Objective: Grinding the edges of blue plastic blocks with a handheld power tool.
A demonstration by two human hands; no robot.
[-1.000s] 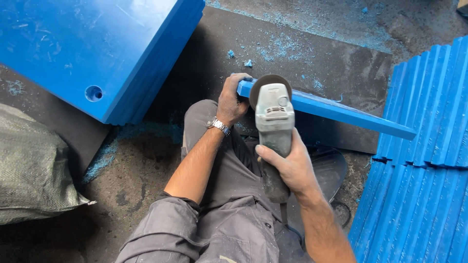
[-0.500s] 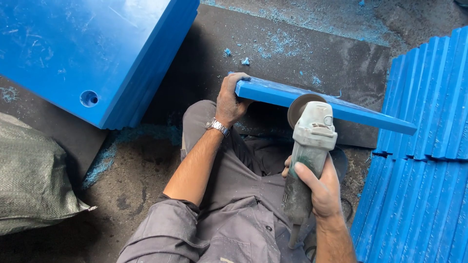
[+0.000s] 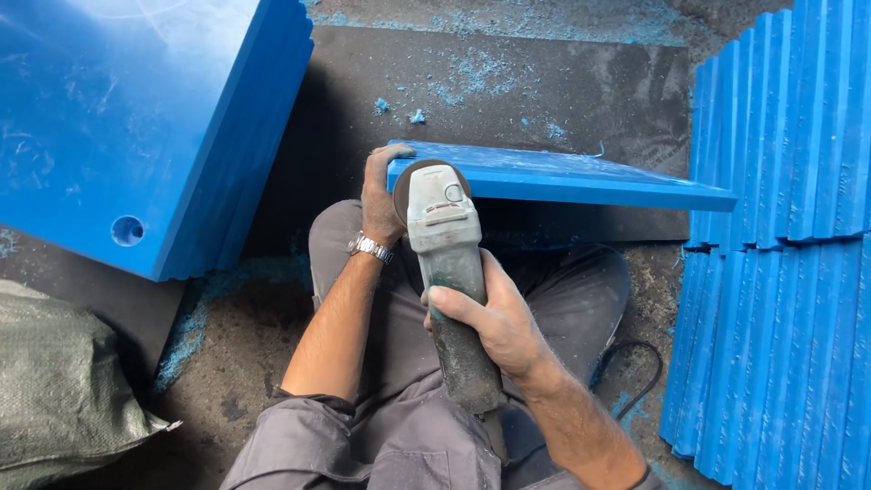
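Leaning at upper left, a stack of blue plastic slabs (image 3: 136,127) dwarfs the blue plank (image 3: 581,177) lying across the person's lap. The left hand (image 3: 379,195) pinches the plank's near end; the right hand (image 3: 494,322) wraps the angle grinder (image 3: 445,263), its disc at that same corner. So close, a kickback could catch those fingers.

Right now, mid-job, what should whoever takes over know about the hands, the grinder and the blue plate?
Left hand: gripping the near-left end of the blue plate, which lies across the lap.
Right hand: wrapped round the body of the angle grinder, its disc at the plate's left corner beside the left hand.
Around: stack of blue plates on the right, thick blue stack upper left, blue shavings on the floor.
Done or left: cannot tell how much edge is ground.
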